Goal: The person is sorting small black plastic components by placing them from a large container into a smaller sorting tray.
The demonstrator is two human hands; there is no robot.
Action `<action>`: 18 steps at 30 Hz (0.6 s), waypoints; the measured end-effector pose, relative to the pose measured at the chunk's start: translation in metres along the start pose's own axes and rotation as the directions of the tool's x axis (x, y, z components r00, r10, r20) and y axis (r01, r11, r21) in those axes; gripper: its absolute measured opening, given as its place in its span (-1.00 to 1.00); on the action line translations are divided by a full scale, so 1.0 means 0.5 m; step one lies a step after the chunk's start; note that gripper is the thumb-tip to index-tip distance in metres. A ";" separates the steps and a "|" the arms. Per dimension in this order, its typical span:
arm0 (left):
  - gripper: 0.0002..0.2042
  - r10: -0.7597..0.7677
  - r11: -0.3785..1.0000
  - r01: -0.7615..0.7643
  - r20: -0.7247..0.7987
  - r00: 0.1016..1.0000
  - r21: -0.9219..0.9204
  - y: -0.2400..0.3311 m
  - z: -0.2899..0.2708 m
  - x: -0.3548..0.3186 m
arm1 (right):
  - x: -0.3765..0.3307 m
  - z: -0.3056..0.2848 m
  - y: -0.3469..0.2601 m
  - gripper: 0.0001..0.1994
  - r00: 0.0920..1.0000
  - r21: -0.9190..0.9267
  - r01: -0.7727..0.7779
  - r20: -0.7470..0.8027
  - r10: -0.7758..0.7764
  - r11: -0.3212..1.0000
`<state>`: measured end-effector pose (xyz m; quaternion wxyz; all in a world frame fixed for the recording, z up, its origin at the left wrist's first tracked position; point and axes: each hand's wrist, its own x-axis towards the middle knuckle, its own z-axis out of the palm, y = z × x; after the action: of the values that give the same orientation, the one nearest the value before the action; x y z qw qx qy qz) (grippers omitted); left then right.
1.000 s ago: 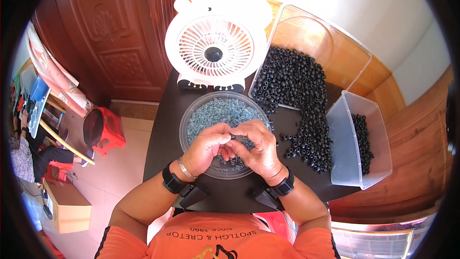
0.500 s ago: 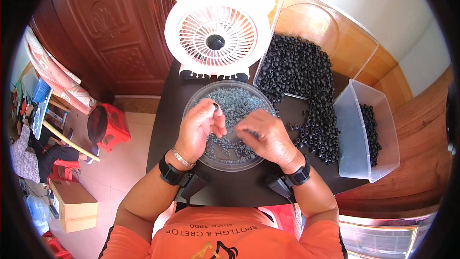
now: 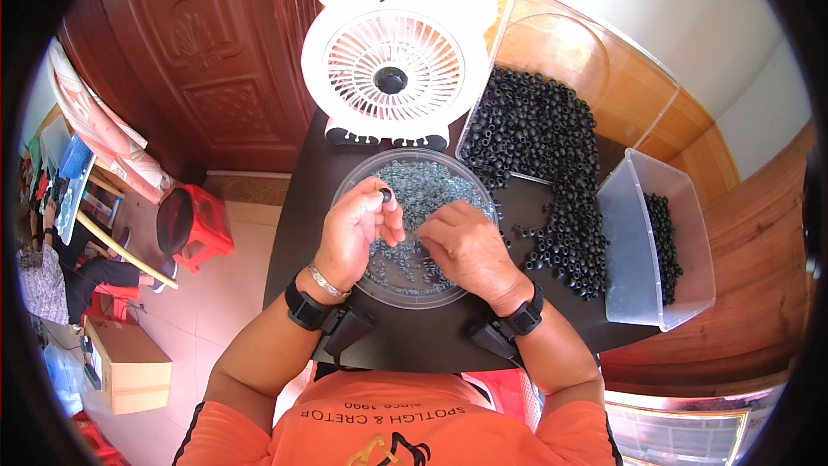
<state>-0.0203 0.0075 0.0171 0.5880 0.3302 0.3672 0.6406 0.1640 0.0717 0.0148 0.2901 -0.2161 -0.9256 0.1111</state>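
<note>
Over a round clear tub (image 3: 399,300) full of small bluish see-through pieces (image 3: 418,177), both my hands work close together. My left hand (image 3: 345,237) is closed, with a small black bead-like cap (image 3: 385,196) held between thumb and forefinger; its other fingers curl inward. My right hand (image 3: 473,250) is bent down beside the left one, thumb and fingers drawn together. Whatever is in that pinch is too small to make out.
A white animal-shaped fan (image 3: 391,56) stands behind the tub. At right, black caps (image 3: 578,207) spill from a tipped clear box (image 3: 642,134) onto the dark table (image 3: 297,207). Beside them a translucent bin (image 3: 630,242) holds more. A red stool (image 3: 207,224) and a person (image 3: 43,280) are at far left.
My right hand has moved left toward my left hand, and its fingers have come together. The left hand keeps hold of the black cap, almost unmoved.
</note>
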 end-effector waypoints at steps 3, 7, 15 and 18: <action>-0.79 -0.014 1.000 0.013 0.008 1.000 0.017 -0.001 -0.001 0.003 | 0.001 0.014 -0.004 -0.92 0.998 -0.027 0.042 0.058 -0.040 0.999; -0.80 -0.033 0.999 0.032 0.017 0.999 0.036 0.000 -0.003 0.003 | 0.000 0.008 -0.002 -0.91 0.988 -0.110 0.005 0.153 0.012 0.994; -0.80 -0.037 0.995 0.033 0.047 0.998 0.095 0.001 -0.005 0.001 | 0.001 -0.016 0.000 -0.91 0.998 -0.028 -0.025 0.062 0.027 0.999; -0.81 -0.044 0.997 0.040 0.056 0.997 0.064 0.000 -0.008 0.001 | 0.007 -0.019 -0.005 -0.90 0.998 0.065 -0.059 -0.003 0.059 0.996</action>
<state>-0.0240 0.0077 0.0151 0.6010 0.3591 0.3771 0.6063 0.1663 0.0718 0.0250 0.2958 -0.2340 -0.9140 0.1492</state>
